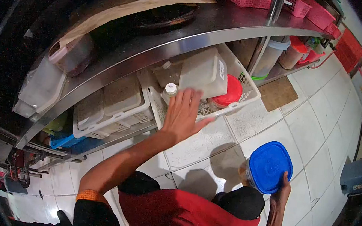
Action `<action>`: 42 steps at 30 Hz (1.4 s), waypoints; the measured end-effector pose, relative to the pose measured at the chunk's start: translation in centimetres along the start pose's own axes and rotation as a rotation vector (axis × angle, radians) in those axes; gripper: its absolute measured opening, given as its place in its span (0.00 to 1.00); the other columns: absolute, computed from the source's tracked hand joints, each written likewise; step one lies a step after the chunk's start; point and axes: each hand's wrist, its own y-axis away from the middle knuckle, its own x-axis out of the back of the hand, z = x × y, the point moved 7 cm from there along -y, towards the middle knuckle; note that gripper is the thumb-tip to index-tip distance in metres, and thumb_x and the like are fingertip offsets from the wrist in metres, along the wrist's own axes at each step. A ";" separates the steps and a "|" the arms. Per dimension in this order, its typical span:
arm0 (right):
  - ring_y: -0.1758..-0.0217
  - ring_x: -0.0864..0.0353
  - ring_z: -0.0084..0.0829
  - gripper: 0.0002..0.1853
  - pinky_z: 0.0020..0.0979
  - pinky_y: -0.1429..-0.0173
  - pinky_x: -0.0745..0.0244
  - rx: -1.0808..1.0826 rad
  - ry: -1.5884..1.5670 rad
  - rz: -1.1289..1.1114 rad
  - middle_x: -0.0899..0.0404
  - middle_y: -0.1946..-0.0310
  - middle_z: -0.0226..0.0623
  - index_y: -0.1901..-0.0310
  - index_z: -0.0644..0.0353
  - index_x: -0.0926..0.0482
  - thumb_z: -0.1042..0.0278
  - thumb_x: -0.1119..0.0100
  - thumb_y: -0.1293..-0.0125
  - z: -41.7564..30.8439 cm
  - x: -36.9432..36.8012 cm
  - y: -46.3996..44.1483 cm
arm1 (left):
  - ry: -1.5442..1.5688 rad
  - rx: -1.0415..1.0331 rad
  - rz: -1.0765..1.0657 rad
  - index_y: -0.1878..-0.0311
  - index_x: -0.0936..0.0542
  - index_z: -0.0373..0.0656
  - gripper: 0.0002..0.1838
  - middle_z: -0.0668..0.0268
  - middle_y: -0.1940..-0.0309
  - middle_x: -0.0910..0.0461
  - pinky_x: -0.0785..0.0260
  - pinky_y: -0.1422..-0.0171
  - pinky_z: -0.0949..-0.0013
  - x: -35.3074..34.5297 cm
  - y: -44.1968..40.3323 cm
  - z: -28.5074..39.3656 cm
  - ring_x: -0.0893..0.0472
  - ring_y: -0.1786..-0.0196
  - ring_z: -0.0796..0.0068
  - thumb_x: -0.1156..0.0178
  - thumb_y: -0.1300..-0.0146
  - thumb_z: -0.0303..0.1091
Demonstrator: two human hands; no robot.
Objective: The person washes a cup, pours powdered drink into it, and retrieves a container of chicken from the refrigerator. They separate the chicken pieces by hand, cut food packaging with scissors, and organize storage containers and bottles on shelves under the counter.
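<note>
My left hand reaches over the front edge of a white plastic basket, fingers stretched out and thumb apart. Its fingertips overlap a translucent lidded container in the view; whether they touch it I cannot tell. Beside them a bottle with a white cap and a red-lidded tub sit in the same basket. Down at the right, my right hand grips a clear container with a blue lid by its side, held above the floor.
A steel shelf edge runs above the basket. Left of it stands another white basket with containers. Several buckets line the lower shelf at right, near a piece of cardboard on the tiled floor. A grey bin stands far right.
</note>
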 end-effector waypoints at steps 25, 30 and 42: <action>0.43 0.26 0.37 0.34 0.38 0.36 0.33 0.127 0.029 -0.185 0.26 0.45 0.48 0.42 0.76 0.33 0.50 0.42 0.35 -13.9 -1.5 0.8 | -0.361 -0.534 0.413 0.34 0.42 0.57 0.33 0.55 0.47 0.44 0.47 0.44 0.52 0.1 -3.3 8.2 0.40 0.44 0.55 0.44 0.43 0.29; 0.41 0.26 0.37 0.36 0.38 0.36 0.31 0.232 0.015 -0.352 0.30 0.40 0.47 0.37 0.70 0.36 0.48 0.41 0.36 -24.4 -10.4 4.4 | -0.086 -0.632 0.295 0.43 0.33 0.61 0.27 0.63 0.63 0.33 0.38 0.50 0.51 14.2 0.0 9.7 0.31 0.57 0.61 0.39 0.46 0.34; 0.79 0.32 0.20 0.10 0.18 0.83 0.42 0.242 -0.226 -0.489 0.22 0.63 0.31 0.55 0.57 0.27 0.64 0.43 0.34 -36.5 -35.3 4.9 | -0.413 -0.504 0.282 0.37 0.36 0.56 0.49 0.56 0.48 0.40 0.42 0.29 0.45 25.1 2.2 -4.2 0.35 0.42 0.50 0.30 0.69 0.25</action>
